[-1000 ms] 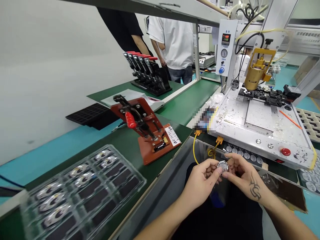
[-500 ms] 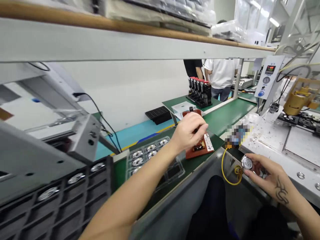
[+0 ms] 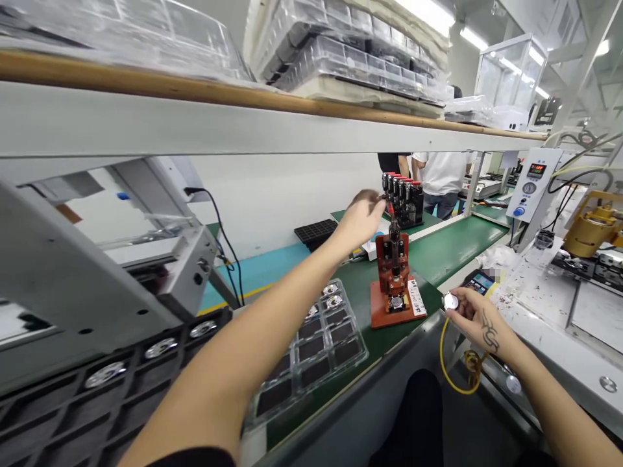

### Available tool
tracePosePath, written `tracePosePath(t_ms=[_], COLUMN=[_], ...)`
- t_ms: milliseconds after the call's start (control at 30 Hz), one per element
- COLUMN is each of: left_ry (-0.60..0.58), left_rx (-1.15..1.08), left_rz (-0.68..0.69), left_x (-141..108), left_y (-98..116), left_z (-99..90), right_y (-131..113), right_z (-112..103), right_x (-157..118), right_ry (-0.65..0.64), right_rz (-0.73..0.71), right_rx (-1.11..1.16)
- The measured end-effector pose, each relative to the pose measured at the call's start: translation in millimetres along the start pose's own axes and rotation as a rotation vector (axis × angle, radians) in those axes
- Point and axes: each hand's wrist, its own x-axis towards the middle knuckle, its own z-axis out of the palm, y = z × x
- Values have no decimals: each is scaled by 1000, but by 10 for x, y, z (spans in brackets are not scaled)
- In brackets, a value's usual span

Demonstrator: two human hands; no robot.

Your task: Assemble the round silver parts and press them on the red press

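My left hand point(image 3: 363, 217) is raised at the top of the red press fixture point(image 3: 393, 279), beside its upright red-tipped lever; its fingers are smeared by motion, so whether they grip the lever is unclear. A round metal part point(image 3: 396, 302) sits in the base of the fixture. On the right, my right hand point(image 3: 472, 311) pinches a round silver watch case point(image 3: 450, 301) between thumb and fingers. Below my left forearm lies a clear compartment tray point(image 3: 341, 331) with several silver parts in its far pockets.
A black tray point(image 3: 160, 389) with silver rings is at lower left. Black fixtures with red handles point(image 3: 403, 194) stand behind. A phone point(image 3: 479, 282), yellow cable point(image 3: 445, 363) and gold-coloured machine point(image 3: 588, 227) are right. Two people stand beyond the bench; a loaded shelf point(image 3: 219, 123) crosses above.
My left hand has risen from over the red fixture to its lever top, uncovering the fixture. My right hand has moved left, closer to the fixture, with the watch case. The view has shifted.
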Motion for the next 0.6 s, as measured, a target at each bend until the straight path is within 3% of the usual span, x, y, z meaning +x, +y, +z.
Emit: tracePosePath(t_ms=[67, 133, 200, 267, 400, 600], left_ry=[-111, -312, -508, -593, -591, -572], left_rx=[108, 108, 79, 73, 84, 55], left_rz=[-108, -165, -202, -230, -229, -187], left_x=[-348, -770, -1130, -1345, -1394, -1342], left_y=[-311, -570, -735, -821, -914, -1075], left_z=[-39, 62, 294, 589, 1014, 1096], right_y=[128, 242, 331, 401, 536, 773], right_z=[87, 189, 324, 481, 737, 907], right_x=[17, 64, 176, 334, 580, 706], right_ry=[-26, -54, -84, -116, -159, -196], right_rz=[23, 21, -2, -26, -39, -10], right_rx=[5, -10, -27, -30, -39, -33])
